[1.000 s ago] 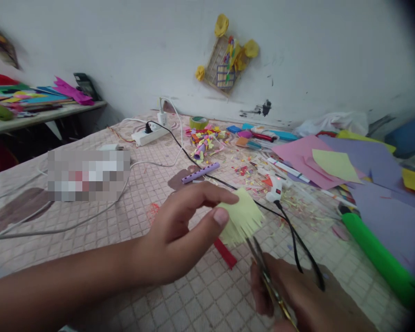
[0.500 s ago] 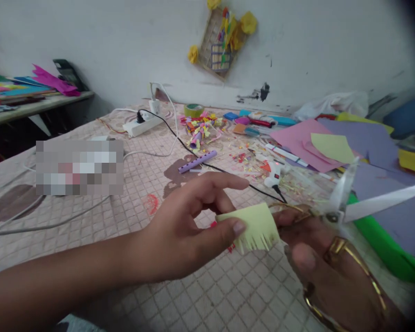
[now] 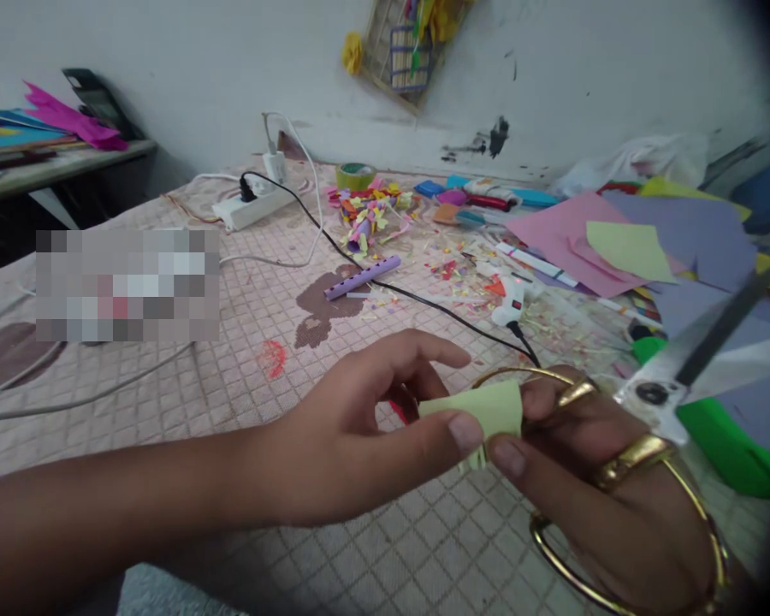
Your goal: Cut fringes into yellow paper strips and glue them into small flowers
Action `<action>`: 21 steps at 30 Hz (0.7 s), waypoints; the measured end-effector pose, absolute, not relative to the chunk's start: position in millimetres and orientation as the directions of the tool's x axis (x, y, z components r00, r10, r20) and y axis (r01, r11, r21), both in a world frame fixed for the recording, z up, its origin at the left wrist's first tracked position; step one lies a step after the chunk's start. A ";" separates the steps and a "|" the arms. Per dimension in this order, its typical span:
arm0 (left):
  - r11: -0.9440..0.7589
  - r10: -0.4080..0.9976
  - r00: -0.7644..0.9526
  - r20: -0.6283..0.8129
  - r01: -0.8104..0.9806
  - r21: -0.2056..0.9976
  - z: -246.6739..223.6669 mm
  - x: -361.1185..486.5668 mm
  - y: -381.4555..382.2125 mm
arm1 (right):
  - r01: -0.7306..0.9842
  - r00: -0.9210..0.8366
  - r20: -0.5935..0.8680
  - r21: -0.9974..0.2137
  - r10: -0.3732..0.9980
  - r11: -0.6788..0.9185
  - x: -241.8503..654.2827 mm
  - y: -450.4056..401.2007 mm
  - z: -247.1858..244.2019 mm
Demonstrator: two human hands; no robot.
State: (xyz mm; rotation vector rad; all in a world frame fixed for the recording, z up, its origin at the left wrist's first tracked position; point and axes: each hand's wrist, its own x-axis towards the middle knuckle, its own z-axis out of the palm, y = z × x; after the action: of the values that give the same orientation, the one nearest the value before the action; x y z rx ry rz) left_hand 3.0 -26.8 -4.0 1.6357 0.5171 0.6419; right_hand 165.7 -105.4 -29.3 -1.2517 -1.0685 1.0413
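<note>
Reading the hours from the worker's seat, with twelve at the wall ahead, the left hand (image 3: 372,428) reaches in toward the middle, its grip clamped on a small piece of pale green paper (image 3: 471,406), thumb on the near face. The paper is curled over, with a few cut strips hanging from its lower edge. The right hand (image 3: 590,488) meets it at three o'clock, its own grip pinching the paper's other end while the gold handles of the scissors (image 3: 654,393) loop about that hand. The spread blades point off toward two o'clock, clear of the paper.

Beyond the hand, at three, I see a long green object (image 3: 731,453) partly behind the scissors. Just past twelve, a white corded tool (image 3: 508,301) with a red switch sits on the cloth-covered tabletop (image 3: 411,547). Toward eleven lies a purple tube (image 3: 363,278) with dark spots, and past it a heap of coloured paper scraps (image 3: 372,214). Pink paper (image 3: 552,235) and purple sheets spread out at one to two.

Farther off, a white power strip (image 3: 253,210) lies toward ten and a green tape roll (image 3: 356,176) near eleven. A frame with yellow flowers (image 3: 352,53) hangs on the wall (image 3: 231,60) at twelve.
</note>
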 end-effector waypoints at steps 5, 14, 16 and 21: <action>-0.221 0.607 0.789 0.094 0.053 0.974 -6.4 5.2 -27.6 | -0.010 0.162 0.082 -0.996 0.983 0.085 169.7 -105.5 -27.9; -0.192 0.643 0.738 0.206 -0.104 0.976 3.7 -1.7 -25.1 | 0.443 -0.104 0.037 -0.893 0.994 0.080 185.0 -110.9 -30.9; -0.200 0.647 0.719 0.253 -0.160 0.967 5.4 -3.6 -25.4 | 0.528 -0.111 0.063 -0.842 0.992 0.112 180.3 -112.2 -27.4; -0.257 0.661 0.671 0.336 -0.218 0.941 3.4 -7.1 -27.0 | 0.683 -0.048 0.109 -0.722 0.993 0.112 164.5 -118.7 -16.2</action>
State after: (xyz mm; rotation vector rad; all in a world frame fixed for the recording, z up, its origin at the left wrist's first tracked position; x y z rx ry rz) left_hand -7.1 -27.0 3.4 1.6287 0.3687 0.8699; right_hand 164.5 -118.7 -16.2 -1.6314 -1.7946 0.6636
